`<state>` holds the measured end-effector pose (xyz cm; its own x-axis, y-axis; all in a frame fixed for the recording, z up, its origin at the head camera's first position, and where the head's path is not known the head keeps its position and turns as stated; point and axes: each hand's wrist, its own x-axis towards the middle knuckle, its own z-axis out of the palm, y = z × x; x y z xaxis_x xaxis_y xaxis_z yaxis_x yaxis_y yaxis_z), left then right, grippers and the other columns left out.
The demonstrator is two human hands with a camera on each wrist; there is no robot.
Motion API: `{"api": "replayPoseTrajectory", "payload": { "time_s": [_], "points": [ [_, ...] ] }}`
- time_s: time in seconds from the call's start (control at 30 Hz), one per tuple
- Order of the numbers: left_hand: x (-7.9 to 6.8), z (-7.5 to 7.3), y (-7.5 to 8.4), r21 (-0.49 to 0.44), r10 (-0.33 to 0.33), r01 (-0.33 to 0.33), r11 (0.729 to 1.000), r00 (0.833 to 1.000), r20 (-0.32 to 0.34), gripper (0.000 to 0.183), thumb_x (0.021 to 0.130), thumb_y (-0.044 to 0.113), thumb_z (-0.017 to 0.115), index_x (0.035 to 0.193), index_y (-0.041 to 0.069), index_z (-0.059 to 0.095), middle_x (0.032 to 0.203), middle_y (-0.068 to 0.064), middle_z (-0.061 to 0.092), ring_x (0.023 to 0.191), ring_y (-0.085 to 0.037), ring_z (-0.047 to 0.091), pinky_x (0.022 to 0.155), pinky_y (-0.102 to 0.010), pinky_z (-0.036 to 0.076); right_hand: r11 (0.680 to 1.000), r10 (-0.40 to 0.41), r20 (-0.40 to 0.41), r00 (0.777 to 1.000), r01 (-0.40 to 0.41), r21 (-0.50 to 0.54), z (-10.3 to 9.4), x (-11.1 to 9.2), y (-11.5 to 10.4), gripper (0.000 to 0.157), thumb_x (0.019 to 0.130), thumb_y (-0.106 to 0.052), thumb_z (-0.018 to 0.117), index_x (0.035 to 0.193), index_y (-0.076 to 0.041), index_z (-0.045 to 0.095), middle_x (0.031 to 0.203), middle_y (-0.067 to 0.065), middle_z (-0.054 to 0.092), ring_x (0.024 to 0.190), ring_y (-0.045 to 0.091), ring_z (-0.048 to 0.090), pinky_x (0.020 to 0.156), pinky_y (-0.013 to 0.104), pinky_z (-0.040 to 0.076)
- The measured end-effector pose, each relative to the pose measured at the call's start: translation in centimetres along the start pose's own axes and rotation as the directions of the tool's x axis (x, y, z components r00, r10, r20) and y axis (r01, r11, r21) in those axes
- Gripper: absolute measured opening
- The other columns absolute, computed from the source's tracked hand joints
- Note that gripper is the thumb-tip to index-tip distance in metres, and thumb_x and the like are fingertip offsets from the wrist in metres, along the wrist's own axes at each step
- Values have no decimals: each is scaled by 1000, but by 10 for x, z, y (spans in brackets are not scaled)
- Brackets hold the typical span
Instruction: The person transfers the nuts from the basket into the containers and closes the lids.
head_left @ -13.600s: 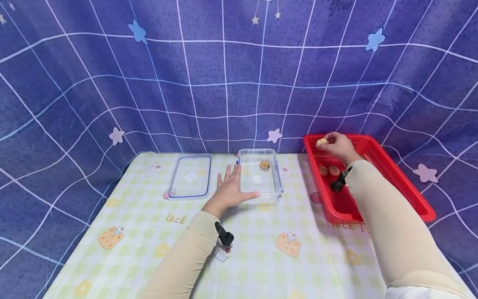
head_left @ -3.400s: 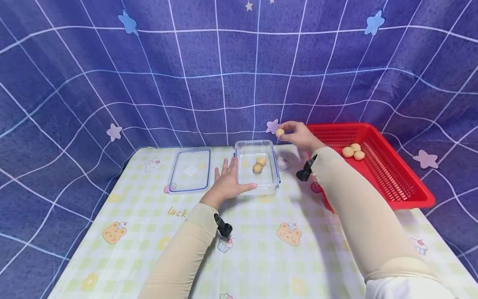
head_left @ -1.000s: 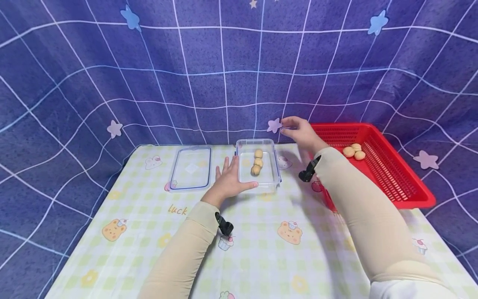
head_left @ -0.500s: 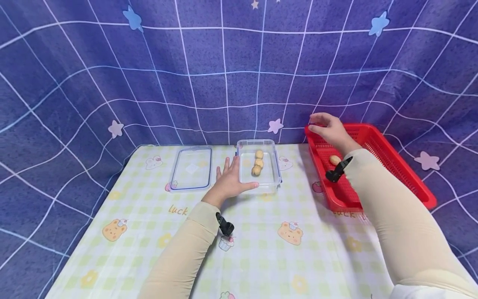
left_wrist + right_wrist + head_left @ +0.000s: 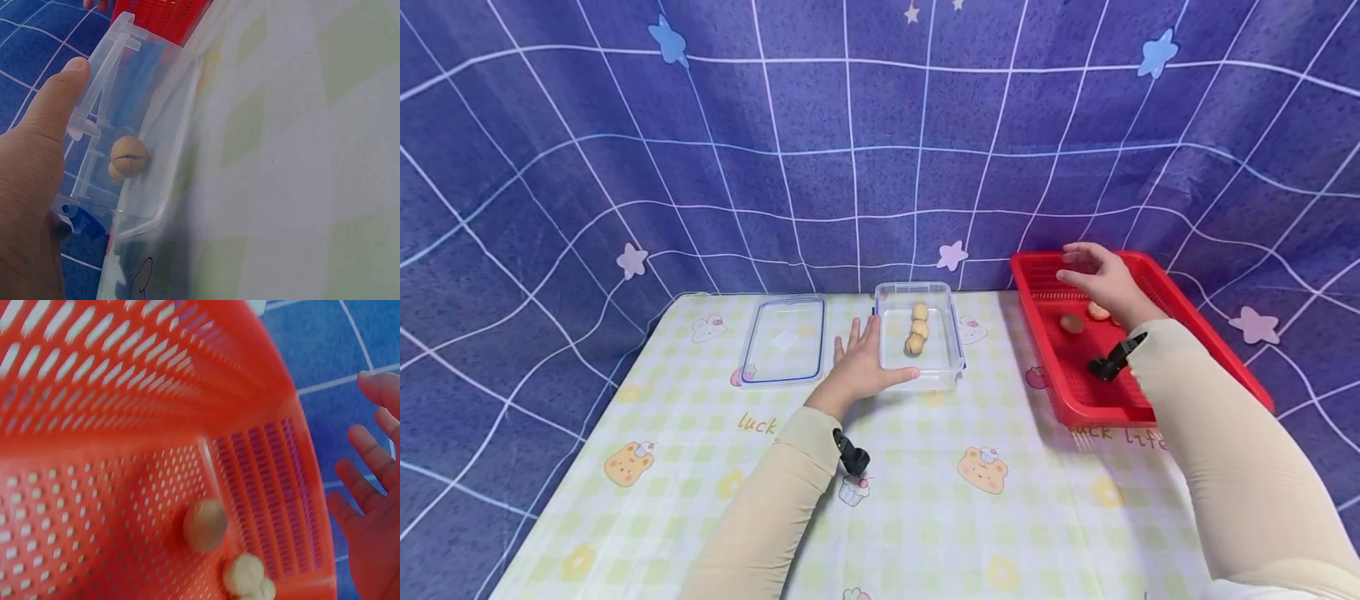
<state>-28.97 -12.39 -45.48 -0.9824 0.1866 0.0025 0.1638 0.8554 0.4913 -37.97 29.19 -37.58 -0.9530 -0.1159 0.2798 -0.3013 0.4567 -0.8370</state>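
Three round tan walnuts (image 5: 919, 330) lie in a row inside a clear plastic box (image 5: 932, 368). My left hand (image 5: 859, 371) rests against the box's left side, fingers spread and thumb along the near rim. In the left wrist view, the thumb (image 5: 53, 103) lies at the box rim, beside a walnut (image 5: 129, 156) with dark seam lines. My right hand (image 5: 1105, 283) is over the red basket (image 5: 1060, 392), fingers relaxed and holding nothing. Walnuts (image 5: 1072, 323) sit in the basket below it, partly hidden by the hand; the right wrist view shows one walnut (image 5: 205, 526) apart from a small cluster (image 5: 245, 575).
A clear lid (image 5: 784, 342) with a blue seal lies flat left of the box. The checked tablecloth (image 5: 910, 533) covers the table. A blue curtain (image 5: 820, 183) hangs behind and around it.
Since 3.4 seconds ago my right hand let go of a walnut into the box, making three there. It then moved right, over the basket. My left hand stayed at the box.
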Motion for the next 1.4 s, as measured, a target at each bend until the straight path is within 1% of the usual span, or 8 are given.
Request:
{"api": "replayPoseTrajectory", "payload": {
  "time_s": [0.17,0.27,0.43,0.63,0.83,1.03,1.27,1.4],
  "points": [
    [-1,0,0,1,-9,9,1000,1000,1,126,79,73,69,163,8,3,170,-8,8,155,-27,-12,121,-60,-7,1000,16,11,1000,-16,3,-7,-5,17,53,93,-8,72,140,0,50,112,-15,60,104,2,58,82,8,45],
    [-2,0,0,5,-14,14,1000,1000,4,126,79,75,68,163,8,3,170,-8,8,155,-26,-12,121,-60,-7,999,45,28,999,-45,12,-11,-7,24,60,93,-10,72,146,-2,44,121,-6,61,104,-1,59,84,8,44],
    [-4,-1,1,-4,-23,23,1000,1000,9,126,79,73,70,163,8,3,170,-7,7,155,-24,-13,121,-59,-8,992,101,95,990,-108,72,-17,-10,38,93,94,-10,72,162,-14,9,146,21,46,97,-2,59,72,11,47],
    [-3,-1,1,-7,-20,20,1000,1000,0,125,79,71,71,163,8,3,170,-7,7,155,-24,-12,122,-59,-6,981,171,196,966,-185,55,-25,-16,52,110,95,-13,71,161,-21,-17,157,27,31,98,-1,58,73,14,48],
    [-3,-2,-1,-10,-10,10,1000,1000,-8,126,79,72,71,163,7,3,170,-7,7,155,-25,-12,121,-61,-6,985,148,244,958,-165,50,-27,-17,60,103,94,-8,71,162,-10,-7,146,23,42,120,12,52,86,10,45],
    [-2,-2,-1,-6,-7,7,1000,1000,-11,128,77,76,69,163,9,3,170,-6,7,155,-25,-11,121,-61,-4,981,175,281,943,-193,36,-27,-15,69,94,93,-1,70,159,0,4,117,-15,54,100,-9,56,87,9,42],
    [-1,-1,0,-21,-9,9,1000,1000,-4,126,78,72,71,163,8,3,170,-6,6,155,-24,-12,121,-60,-7,971,225,324,919,-185,-149,-24,-12,77,78,92,-5,71,152,9,24,137,34,49,113,17,55,82,10,43],
    [-1,-1,0,-10,-10,10,1000,1000,2,128,77,76,69,163,9,2,170,-6,6,154,-23,-13,122,-59,-7,968,212,331,919,-152,-199,-22,-12,80,68,91,-4,72,143,14,34,126,34,55,103,13,57,77,11,45]
  ]
}}
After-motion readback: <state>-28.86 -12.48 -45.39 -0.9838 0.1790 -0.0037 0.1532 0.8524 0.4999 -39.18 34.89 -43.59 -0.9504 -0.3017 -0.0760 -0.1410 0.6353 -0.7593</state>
